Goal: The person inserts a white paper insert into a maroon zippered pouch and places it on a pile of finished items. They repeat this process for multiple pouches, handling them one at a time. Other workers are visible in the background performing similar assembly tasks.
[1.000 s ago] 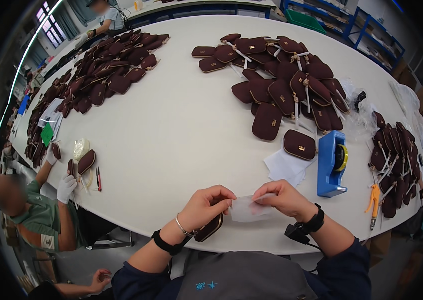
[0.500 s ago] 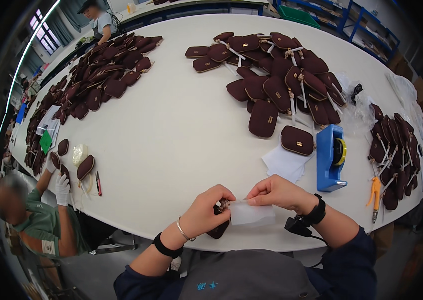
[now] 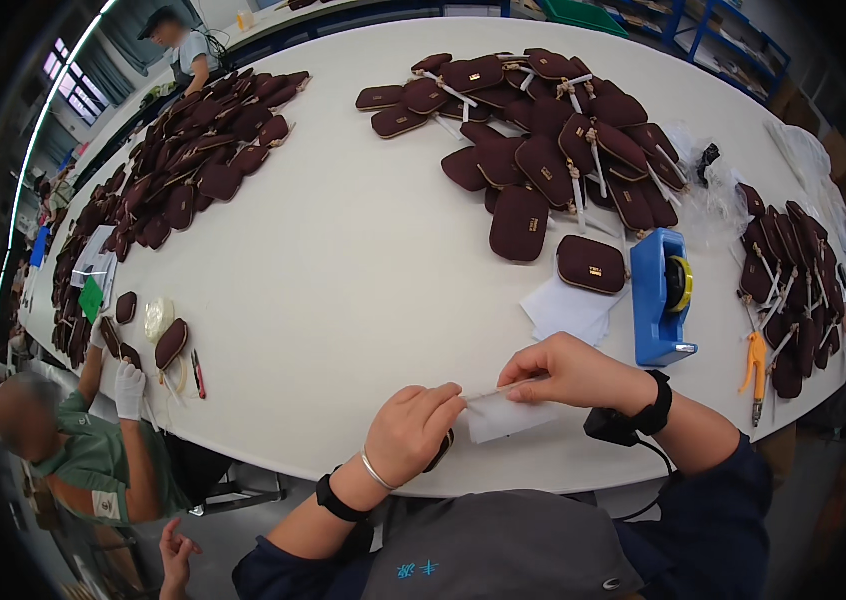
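My left hand (image 3: pixel 413 432) is closed around the end of a dark maroon zip pouch (image 3: pixel 441 452), most of which it hides. Its fingertips meet the left end of a small white paper sheet (image 3: pixel 511 420). Thumb and fingers of my right hand (image 3: pixel 565 378) pinch the sheet's upper edge, which looks folded or rolled into a narrow strip. The rest of the paper hangs down between my hands at the table's near edge. Whatever lies inside the folded strip is hidden.
Beyond my right hand are a stack of white sheets (image 3: pixel 565 308), a single maroon pouch (image 3: pixel 591 265) and a blue tape dispenser (image 3: pixel 655 300). Pouches with paper-wrapped straps are heaped behind (image 3: pixel 548 165). An orange-handled tool (image 3: pixel 755 370) lies right. A co-worker (image 3: pixel 93 440) sits left.
My left hand has turned over the pouch, covering more of it. The paper's upper edge is now a tighter strip, tilted up to the right. A bare hand has appeared at the lower left.
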`<state>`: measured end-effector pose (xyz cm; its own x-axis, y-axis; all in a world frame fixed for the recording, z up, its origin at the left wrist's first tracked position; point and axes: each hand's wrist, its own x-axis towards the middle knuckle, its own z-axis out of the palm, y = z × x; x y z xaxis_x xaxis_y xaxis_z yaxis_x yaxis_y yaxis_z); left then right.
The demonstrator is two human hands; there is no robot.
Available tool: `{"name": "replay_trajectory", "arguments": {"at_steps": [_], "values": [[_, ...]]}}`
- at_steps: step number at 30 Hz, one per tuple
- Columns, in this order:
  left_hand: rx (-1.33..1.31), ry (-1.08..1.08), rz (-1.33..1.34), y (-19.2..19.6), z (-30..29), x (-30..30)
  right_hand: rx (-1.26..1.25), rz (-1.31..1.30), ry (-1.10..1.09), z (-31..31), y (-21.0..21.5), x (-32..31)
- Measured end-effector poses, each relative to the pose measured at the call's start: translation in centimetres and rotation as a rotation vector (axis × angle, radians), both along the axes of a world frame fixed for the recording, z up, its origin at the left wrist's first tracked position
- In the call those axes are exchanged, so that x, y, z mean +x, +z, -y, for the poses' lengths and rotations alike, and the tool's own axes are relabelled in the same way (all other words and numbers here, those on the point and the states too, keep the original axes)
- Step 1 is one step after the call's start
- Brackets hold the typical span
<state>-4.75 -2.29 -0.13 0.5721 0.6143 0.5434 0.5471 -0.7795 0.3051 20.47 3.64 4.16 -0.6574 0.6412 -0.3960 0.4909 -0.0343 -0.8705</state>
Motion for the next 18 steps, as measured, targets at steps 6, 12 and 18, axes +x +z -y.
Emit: {"name": "replay_trajectory", "arguments": {"at_steps": [6, 12, 18], "values": [[-0.092, -0.068, 0.022, 0.2, -0.8, -0.2, 0.618, -0.015, 0.073, 1.1, 0.2, 0.1], [-0.391, -0.075, 0.183, -0.3, -1.1, -0.4, 1.0, 0.025, 0.088, 1.8, -1.1, 0.0], [-0.634, -0.042, 0.287, 0.5, -1.3, -0.3, 0.732, -0.08, -0.027, 2.3, -1.3, -0.6]]}}
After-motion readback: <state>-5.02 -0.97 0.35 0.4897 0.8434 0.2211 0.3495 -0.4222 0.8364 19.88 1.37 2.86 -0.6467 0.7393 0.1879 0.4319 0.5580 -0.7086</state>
